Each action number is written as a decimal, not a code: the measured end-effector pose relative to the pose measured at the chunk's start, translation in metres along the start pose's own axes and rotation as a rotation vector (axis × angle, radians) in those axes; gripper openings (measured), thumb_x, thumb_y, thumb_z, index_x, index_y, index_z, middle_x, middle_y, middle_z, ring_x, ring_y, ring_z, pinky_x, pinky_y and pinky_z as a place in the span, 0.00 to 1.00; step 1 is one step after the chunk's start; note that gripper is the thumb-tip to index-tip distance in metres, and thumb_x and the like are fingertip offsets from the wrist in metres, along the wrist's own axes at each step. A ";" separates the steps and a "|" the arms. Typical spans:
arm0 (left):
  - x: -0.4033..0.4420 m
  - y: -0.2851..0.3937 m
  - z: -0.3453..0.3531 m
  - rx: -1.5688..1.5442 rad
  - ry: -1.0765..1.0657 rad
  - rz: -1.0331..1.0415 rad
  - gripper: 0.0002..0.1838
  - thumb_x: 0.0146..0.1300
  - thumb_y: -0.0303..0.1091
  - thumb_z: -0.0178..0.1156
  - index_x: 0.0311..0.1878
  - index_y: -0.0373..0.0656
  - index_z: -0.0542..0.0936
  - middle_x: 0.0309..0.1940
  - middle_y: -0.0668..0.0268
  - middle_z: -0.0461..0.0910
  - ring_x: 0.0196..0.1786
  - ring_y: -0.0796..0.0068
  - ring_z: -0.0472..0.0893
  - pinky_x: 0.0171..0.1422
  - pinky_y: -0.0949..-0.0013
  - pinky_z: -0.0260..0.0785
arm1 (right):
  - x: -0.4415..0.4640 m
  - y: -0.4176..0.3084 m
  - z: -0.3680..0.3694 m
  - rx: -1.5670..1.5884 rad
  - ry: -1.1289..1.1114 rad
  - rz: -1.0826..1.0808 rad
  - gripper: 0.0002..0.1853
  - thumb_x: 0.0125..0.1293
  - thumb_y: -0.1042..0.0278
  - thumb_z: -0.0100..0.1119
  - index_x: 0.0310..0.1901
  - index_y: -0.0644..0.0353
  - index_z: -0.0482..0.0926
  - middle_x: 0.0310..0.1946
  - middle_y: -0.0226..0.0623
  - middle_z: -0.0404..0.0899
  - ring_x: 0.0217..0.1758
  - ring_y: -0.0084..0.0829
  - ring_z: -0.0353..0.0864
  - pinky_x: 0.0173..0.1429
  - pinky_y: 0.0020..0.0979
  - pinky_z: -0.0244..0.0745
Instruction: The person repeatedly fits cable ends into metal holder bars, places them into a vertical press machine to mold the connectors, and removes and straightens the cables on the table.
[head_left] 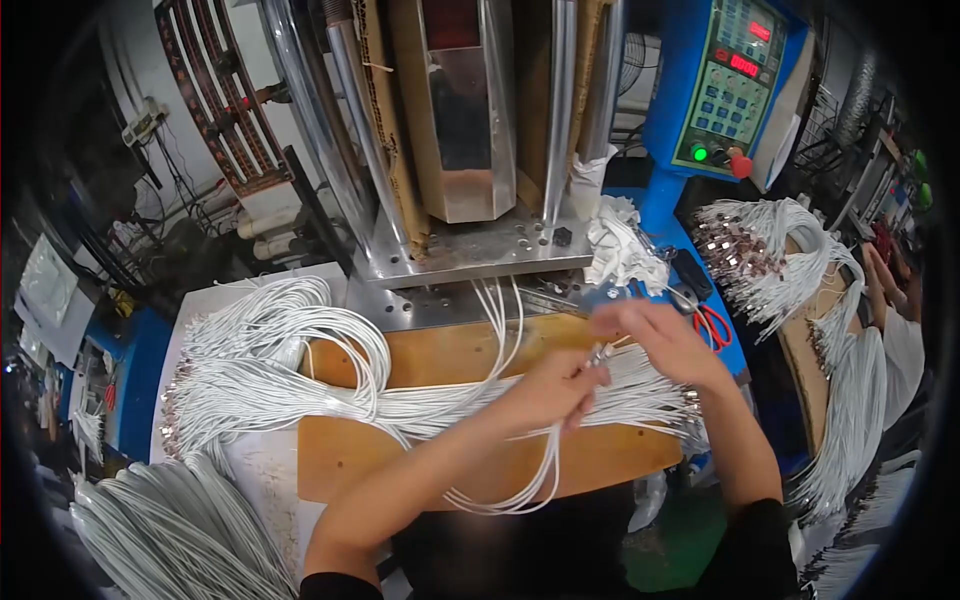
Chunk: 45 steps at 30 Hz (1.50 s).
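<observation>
My left hand (562, 388) is closed around a few white cables, pinching them close to their small metal ends (600, 353). A loop of these held cables (548, 480) hangs below the hand, over the orange-brown board (400, 465). Just right of the metal ends is my right hand (665, 340), its fingers stretched out to the left and blurred by motion. No object shows in it. Under both hands a thick bundle of white cables (450, 403) lies across the board. A few cables (495, 320) run up from it toward the press.
A press with a steel plate (480, 260) stands behind the board. Its blue control box (725, 90) is at upper right. Red-handled scissors (712, 328) and a crumpled white cloth (625, 245) lie nearby. More cable bundles (185, 520) are at lower left. Another person's hand (880, 285) is at far right.
</observation>
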<state>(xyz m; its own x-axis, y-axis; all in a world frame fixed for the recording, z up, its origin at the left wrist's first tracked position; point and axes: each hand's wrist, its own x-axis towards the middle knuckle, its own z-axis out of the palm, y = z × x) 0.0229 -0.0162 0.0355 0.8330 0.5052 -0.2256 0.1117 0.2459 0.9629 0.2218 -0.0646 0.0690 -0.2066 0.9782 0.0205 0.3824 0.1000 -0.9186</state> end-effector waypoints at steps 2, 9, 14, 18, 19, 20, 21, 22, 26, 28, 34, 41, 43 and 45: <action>-0.001 0.003 -0.024 0.112 0.087 -0.021 0.16 0.77 0.39 0.49 0.51 0.34 0.76 0.21 0.67 0.73 0.17 0.78 0.70 0.22 0.73 0.63 | 0.035 0.023 0.005 -0.516 0.105 -0.046 0.21 0.70 0.60 0.56 0.55 0.69 0.77 0.49 0.52 0.82 0.52 0.49 0.82 0.58 0.39 0.76; 0.008 -0.032 -0.049 -0.278 0.186 0.123 0.16 0.75 0.38 0.51 0.48 0.32 0.77 0.23 0.66 0.76 0.18 0.77 0.72 0.22 0.74 0.63 | 0.076 0.042 0.027 -0.998 0.052 0.044 0.14 0.58 0.72 0.60 0.45 0.68 0.79 0.40 0.56 0.81 0.43 0.52 0.82 0.43 0.42 0.76; 0.015 -0.042 -0.050 -0.116 0.268 0.194 0.14 0.70 0.34 0.59 0.40 0.30 0.81 0.26 0.63 0.81 0.23 0.77 0.78 0.23 0.75 0.66 | 0.062 0.056 0.028 0.001 0.080 0.340 0.10 0.61 0.74 0.52 0.42 0.66 0.79 0.28 0.37 0.77 0.29 0.30 0.76 0.32 0.31 0.67; 0.012 -0.030 -0.033 -0.009 0.356 0.059 0.10 0.66 0.29 0.63 0.34 0.30 0.83 0.29 0.60 0.83 0.27 0.75 0.81 0.29 0.73 0.72 | 0.044 0.063 0.032 0.458 0.179 0.306 0.09 0.67 0.71 0.50 0.41 0.65 0.79 0.25 0.26 0.71 0.26 0.19 0.67 0.29 0.23 0.58; 0.011 -0.031 -0.032 -0.015 0.362 0.044 0.10 0.66 0.29 0.63 0.34 0.30 0.83 0.29 0.60 0.83 0.27 0.75 0.81 0.29 0.73 0.72 | 0.040 0.067 0.034 0.508 0.192 0.249 0.10 0.70 0.70 0.50 0.41 0.65 0.79 0.26 0.23 0.70 0.26 0.16 0.64 0.28 0.21 0.56; 0.010 -0.031 -0.033 -0.022 0.328 0.045 0.08 0.66 0.28 0.62 0.37 0.30 0.82 0.30 0.60 0.84 0.28 0.75 0.81 0.31 0.73 0.73 | 0.037 0.072 0.037 0.521 0.191 0.265 0.10 0.70 0.70 0.50 0.41 0.65 0.79 0.26 0.23 0.70 0.26 0.16 0.64 0.28 0.21 0.56; 0.011 -0.031 -0.035 -0.023 0.287 0.049 0.07 0.66 0.27 0.62 0.39 0.30 0.82 0.30 0.60 0.84 0.29 0.75 0.82 0.33 0.72 0.74 | 0.036 0.076 0.038 0.480 0.201 0.206 0.10 0.71 0.68 0.50 0.42 0.65 0.79 0.26 0.24 0.71 0.27 0.16 0.65 0.29 0.21 0.57; 0.012 -0.030 -0.036 -0.021 0.242 0.061 0.07 0.66 0.25 0.61 0.42 0.30 0.82 0.31 0.59 0.84 0.29 0.74 0.82 0.35 0.71 0.75 | 0.037 0.077 0.038 0.434 0.216 0.140 0.11 0.73 0.67 0.50 0.44 0.66 0.79 0.27 0.25 0.72 0.28 0.16 0.66 0.30 0.22 0.59; 0.015 -0.031 -0.038 -0.059 0.128 0.062 0.11 0.66 0.24 0.59 0.50 0.30 0.79 0.32 0.59 0.84 0.30 0.74 0.82 0.37 0.71 0.75 | 0.038 0.078 0.041 0.376 0.210 0.020 0.13 0.75 0.66 0.51 0.48 0.67 0.80 0.31 0.28 0.76 0.33 0.16 0.71 0.36 0.22 0.66; 0.017 -0.033 -0.039 -0.042 0.113 0.053 0.12 0.67 0.24 0.58 0.52 0.31 0.78 0.32 0.59 0.83 0.30 0.74 0.81 0.37 0.71 0.75 | 0.038 0.077 0.043 0.373 0.194 -0.006 0.14 0.76 0.65 0.51 0.50 0.68 0.80 0.33 0.29 0.78 0.35 0.16 0.73 0.38 0.22 0.69; 0.013 -0.029 -0.042 -0.125 0.101 -0.003 0.04 0.68 0.24 0.56 0.41 0.33 0.79 0.30 0.62 0.83 0.27 0.76 0.81 0.31 0.72 0.73 | 0.033 0.061 0.049 0.106 0.202 -0.141 0.15 0.75 0.67 0.52 0.54 0.68 0.79 0.41 0.31 0.82 0.44 0.19 0.77 0.50 0.24 0.73; 0.009 -0.029 -0.043 -0.115 0.118 -0.002 0.08 0.69 0.25 0.55 0.48 0.34 0.77 0.30 0.61 0.82 0.27 0.74 0.80 0.31 0.72 0.71 | 0.038 0.068 0.047 0.213 0.228 -0.005 0.15 0.75 0.67 0.52 0.54 0.68 0.79 0.41 0.31 0.82 0.44 0.20 0.77 0.51 0.25 0.73; 0.010 -0.029 -0.042 -0.110 0.121 -0.011 0.11 0.69 0.26 0.55 0.52 0.34 0.77 0.30 0.61 0.81 0.28 0.74 0.80 0.31 0.71 0.71 | 0.037 0.068 0.045 0.290 0.233 0.079 0.15 0.75 0.67 0.52 0.55 0.68 0.78 0.40 0.31 0.82 0.44 0.20 0.77 0.51 0.25 0.73; 0.011 -0.029 -0.040 -0.104 0.143 -0.028 0.10 0.69 0.26 0.55 0.51 0.35 0.77 0.30 0.61 0.81 0.28 0.74 0.80 0.31 0.71 0.71 | 0.037 0.072 0.047 0.253 0.240 0.034 0.15 0.75 0.67 0.52 0.55 0.67 0.78 0.40 0.30 0.82 0.44 0.20 0.77 0.50 0.24 0.73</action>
<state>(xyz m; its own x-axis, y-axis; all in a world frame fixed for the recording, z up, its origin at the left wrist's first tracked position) 0.0075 0.0154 -0.0005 0.7438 0.6076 -0.2785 0.0712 0.3423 0.9369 0.1992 -0.0302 -0.0147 0.0312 0.9981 0.0529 0.1437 0.0479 -0.9885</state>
